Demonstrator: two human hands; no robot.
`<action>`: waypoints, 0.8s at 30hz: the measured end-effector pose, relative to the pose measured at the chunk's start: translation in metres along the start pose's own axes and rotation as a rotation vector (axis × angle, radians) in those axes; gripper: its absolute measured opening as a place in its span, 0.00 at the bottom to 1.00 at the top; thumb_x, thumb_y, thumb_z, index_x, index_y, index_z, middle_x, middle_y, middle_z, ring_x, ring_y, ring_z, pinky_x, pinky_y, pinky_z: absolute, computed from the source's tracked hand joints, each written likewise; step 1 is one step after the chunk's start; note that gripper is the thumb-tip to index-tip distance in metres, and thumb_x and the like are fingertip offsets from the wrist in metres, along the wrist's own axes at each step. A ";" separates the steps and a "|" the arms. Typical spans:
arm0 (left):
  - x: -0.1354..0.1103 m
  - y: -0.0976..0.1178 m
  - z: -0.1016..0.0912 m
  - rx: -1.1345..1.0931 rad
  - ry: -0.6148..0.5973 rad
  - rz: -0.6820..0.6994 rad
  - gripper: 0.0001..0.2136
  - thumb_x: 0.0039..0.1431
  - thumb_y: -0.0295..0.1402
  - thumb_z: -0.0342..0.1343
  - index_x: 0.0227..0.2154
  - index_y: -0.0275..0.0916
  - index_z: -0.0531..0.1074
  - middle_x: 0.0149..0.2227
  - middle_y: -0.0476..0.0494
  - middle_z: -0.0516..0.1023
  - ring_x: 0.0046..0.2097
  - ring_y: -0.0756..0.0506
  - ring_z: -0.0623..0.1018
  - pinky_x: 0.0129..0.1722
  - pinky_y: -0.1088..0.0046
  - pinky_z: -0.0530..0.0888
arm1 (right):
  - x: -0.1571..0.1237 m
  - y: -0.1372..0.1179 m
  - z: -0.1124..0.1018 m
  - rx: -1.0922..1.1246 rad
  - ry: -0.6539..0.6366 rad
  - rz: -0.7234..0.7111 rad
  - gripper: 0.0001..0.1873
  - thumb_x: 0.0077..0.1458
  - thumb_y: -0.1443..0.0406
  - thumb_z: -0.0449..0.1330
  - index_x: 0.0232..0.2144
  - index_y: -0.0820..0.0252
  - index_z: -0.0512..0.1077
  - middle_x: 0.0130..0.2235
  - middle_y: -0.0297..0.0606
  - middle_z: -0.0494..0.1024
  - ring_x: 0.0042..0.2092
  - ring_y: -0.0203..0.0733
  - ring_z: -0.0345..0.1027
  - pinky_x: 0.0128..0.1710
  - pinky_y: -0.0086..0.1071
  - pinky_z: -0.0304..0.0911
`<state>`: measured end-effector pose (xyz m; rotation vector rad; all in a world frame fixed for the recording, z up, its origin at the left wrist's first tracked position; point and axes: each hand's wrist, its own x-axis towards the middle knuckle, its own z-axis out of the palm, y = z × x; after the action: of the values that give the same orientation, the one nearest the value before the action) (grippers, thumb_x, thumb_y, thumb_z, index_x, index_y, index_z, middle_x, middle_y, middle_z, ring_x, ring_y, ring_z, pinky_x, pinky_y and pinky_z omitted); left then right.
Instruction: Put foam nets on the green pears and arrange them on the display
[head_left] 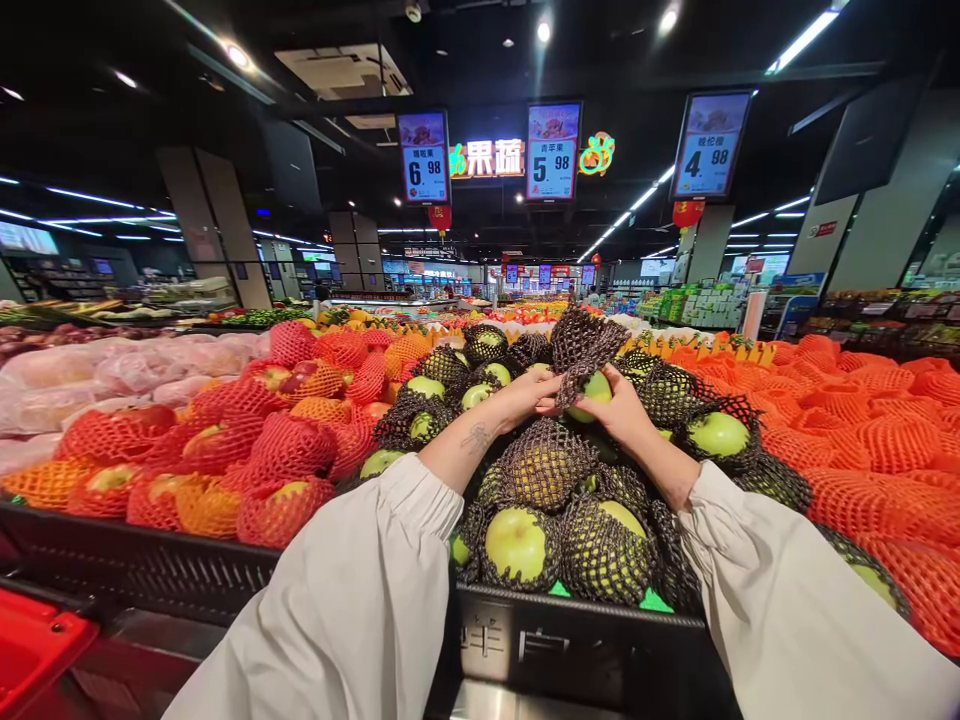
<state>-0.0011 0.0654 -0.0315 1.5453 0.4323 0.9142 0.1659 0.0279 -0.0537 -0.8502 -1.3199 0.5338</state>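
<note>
Both my hands reach over a pile of green apples in black foam nets. My right hand [619, 404] is closed around one green apple [590, 394], held above the pile. My left hand [527, 394] pinches the black foam net [581, 347] that is half pulled off that apple and flares above it. Netted green apples [517, 545] lie below my wrists. Both arms wear white sleeves.
Red and orange netted fruit [247, 450] fills the left bin, orange netted fruit [862, 420] the right. A black bin wall [570, 640] runs along the front edge. A red basket corner [34, 640] shows at bottom left. Price signs [553, 150] hang overhead.
</note>
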 end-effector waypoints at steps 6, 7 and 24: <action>-0.007 0.002 0.007 -0.012 -0.218 -0.149 0.22 0.55 0.53 0.60 0.29 0.34 0.77 0.21 0.44 0.76 0.22 0.49 0.73 0.24 0.73 0.69 | -0.004 -0.005 0.001 -0.092 -0.104 0.016 0.18 0.29 0.66 0.72 0.28 0.56 0.73 0.29 0.30 0.78 0.31 0.39 0.66 0.35 0.32 0.65; -0.007 0.001 0.008 -0.016 -0.213 -0.167 0.22 0.57 0.53 0.59 0.30 0.34 0.77 0.21 0.44 0.77 0.22 0.49 0.73 0.24 0.73 0.69 | -0.004 -0.004 0.001 -0.089 -0.115 0.040 0.17 0.29 0.66 0.71 0.26 0.56 0.72 0.27 0.29 0.77 0.30 0.39 0.65 0.35 0.33 0.64; -0.001 0.002 -0.002 -0.079 0.260 0.017 0.26 0.38 0.34 0.75 0.40 0.40 0.70 0.41 0.47 0.78 0.38 0.48 0.78 0.37 0.71 0.79 | 0.005 -0.002 0.003 0.278 -0.069 0.097 0.14 0.29 0.65 0.73 0.19 0.55 0.70 0.21 0.24 0.72 0.25 0.32 0.60 0.31 0.29 0.60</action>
<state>-0.0038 0.0660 -0.0302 1.3652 0.5611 1.1381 0.1642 0.0311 -0.0490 -0.6720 -1.2363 0.8089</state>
